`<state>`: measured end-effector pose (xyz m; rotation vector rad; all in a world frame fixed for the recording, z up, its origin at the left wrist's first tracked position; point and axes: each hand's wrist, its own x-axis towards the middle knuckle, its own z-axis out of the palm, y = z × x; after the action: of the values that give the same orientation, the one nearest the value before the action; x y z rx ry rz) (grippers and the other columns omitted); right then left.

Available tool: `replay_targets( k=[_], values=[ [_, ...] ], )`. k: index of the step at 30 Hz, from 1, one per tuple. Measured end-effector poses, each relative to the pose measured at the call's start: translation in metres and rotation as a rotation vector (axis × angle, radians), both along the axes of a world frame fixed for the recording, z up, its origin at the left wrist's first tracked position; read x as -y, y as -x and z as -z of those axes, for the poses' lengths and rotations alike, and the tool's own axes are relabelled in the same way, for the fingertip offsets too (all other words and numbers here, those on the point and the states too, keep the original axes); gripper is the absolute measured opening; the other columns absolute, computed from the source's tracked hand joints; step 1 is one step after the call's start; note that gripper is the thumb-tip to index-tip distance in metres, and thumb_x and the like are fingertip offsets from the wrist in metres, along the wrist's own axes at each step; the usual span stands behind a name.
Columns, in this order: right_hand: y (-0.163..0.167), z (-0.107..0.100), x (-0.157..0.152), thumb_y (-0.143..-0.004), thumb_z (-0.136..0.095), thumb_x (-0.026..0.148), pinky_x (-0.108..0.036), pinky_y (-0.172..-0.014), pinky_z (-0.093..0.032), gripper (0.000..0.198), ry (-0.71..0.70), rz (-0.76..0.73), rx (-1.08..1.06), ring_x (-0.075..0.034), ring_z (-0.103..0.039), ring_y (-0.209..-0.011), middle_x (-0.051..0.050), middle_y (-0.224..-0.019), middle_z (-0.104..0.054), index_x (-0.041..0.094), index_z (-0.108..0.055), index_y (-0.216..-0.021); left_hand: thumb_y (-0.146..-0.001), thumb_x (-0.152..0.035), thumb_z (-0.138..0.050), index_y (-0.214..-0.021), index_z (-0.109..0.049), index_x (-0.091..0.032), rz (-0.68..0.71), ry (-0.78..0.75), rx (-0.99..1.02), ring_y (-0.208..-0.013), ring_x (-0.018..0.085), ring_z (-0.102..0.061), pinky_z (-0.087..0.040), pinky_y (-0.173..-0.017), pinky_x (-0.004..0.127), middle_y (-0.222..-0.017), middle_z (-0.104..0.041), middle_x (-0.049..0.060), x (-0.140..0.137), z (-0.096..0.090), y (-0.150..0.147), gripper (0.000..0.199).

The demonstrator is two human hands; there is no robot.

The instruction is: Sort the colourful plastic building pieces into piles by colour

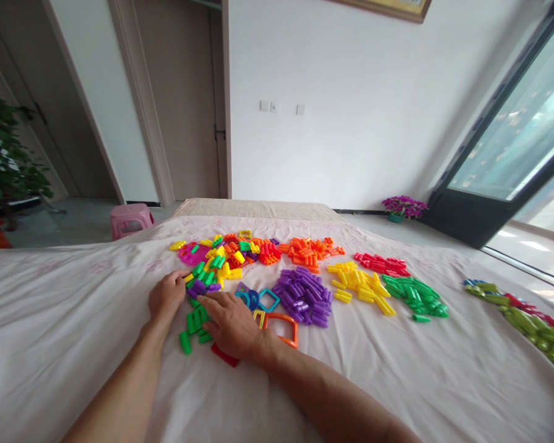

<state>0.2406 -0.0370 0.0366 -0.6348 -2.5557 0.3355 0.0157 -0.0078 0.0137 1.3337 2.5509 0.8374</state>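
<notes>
My left hand (166, 296) is at the left edge of a mixed heap of plastic toy pieces. Its fingers are closed at a small yellow tube (188, 278). Palm down, my right hand (234, 323) stretches its fingers over the heap's near side, the fingertips by some purple tubes (203, 288). Green tubes (194, 321) lie between the hands. Partly under the right hand is a red flat piece (224, 355). Beside it are an orange square frame (297, 332), a blue frame (269, 299) and a small yellow frame (258, 317).
Sorted by colour are a purple pile (305, 295), orange pile (309, 252), yellow pile (362, 284), red pile (382, 264) and green pile (415, 295). Olive pieces (533, 326) lie far right on the pale cloth (397, 381). A pink stool (132, 218) stands beyond the left side.
</notes>
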Motion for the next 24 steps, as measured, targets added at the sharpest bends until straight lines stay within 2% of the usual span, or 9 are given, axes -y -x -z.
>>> replay_targets(
  k=[2,4,9,14,19,24],
  values=[
    [0.001,0.001,0.003,-0.094,-0.057,0.039,-0.039,-0.099,-0.044,0.049,-0.069,-0.063,0.041,-0.025,-0.05,-0.122,-0.009,-0.143,-0.05,0.026,-0.046,-0.141,-0.091,-0.028,-0.038,-0.115,-0.07,-0.026,0.009,-0.019,-0.002,-0.096,0.024,-0.067,-0.045,-0.072,0.03,-0.116,-0.073,0.006,0.0,0.0,0.0,0.04],
    [0.002,0.001,0.006,-0.094,-0.057,0.044,-0.038,-0.095,-0.045,0.041,-0.101,-0.084,0.091,-0.025,-0.053,-0.116,-0.006,-0.139,-0.052,0.028,-0.054,-0.132,-0.091,-0.028,-0.038,-0.114,-0.07,-0.026,0.019,-0.044,-0.004,-0.096,0.024,-0.067,-0.045,-0.072,0.03,-0.115,-0.074,0.006,0.001,0.001,0.0,0.04],
    [0.003,-0.002,0.009,-0.091,-0.058,0.031,-0.034,-0.085,-0.048,0.027,-0.124,-0.004,0.169,-0.021,-0.058,-0.096,-0.004,-0.113,-0.062,0.025,-0.062,-0.117,-0.09,-0.029,-0.038,-0.113,-0.071,-0.027,0.008,-0.029,-0.003,-0.094,0.026,-0.066,-0.044,-0.07,0.031,-0.113,-0.074,0.007,0.0,0.003,0.001,0.04],
    [0.001,-0.001,0.005,-0.093,-0.054,0.028,-0.034,-0.082,-0.049,0.02,-0.162,0.022,0.201,-0.022,-0.057,-0.095,-0.006,-0.106,-0.061,0.022,-0.063,-0.11,-0.09,-0.029,-0.038,-0.113,-0.071,-0.028,0.0,-0.023,0.007,-0.095,0.026,-0.066,-0.044,-0.071,0.031,-0.114,-0.074,0.006,0.0,0.002,0.0,0.04],
    [-0.002,0.001,-0.002,-0.092,-0.056,0.026,-0.031,-0.081,-0.049,0.014,-0.113,0.067,0.188,-0.022,-0.056,-0.098,-0.009,-0.107,-0.06,0.019,-0.064,-0.102,-0.091,-0.029,-0.037,-0.114,-0.071,-0.028,-0.007,-0.014,0.013,-0.095,0.026,-0.066,-0.044,-0.072,0.032,-0.114,-0.074,0.006,0.001,0.001,-0.001,0.041],
    [-0.007,-0.001,-0.01,-0.09,-0.054,0.014,-0.027,-0.083,-0.048,0.015,0.062,0.074,0.057,-0.018,-0.058,-0.096,-0.007,-0.103,-0.063,0.018,-0.067,-0.098,-0.091,-0.029,-0.037,-0.114,-0.071,-0.028,-0.001,-0.018,0.021,-0.097,0.026,-0.066,-0.045,-0.073,0.032,-0.116,-0.073,0.005,0.0,0.002,0.0,0.041]
  ],
)
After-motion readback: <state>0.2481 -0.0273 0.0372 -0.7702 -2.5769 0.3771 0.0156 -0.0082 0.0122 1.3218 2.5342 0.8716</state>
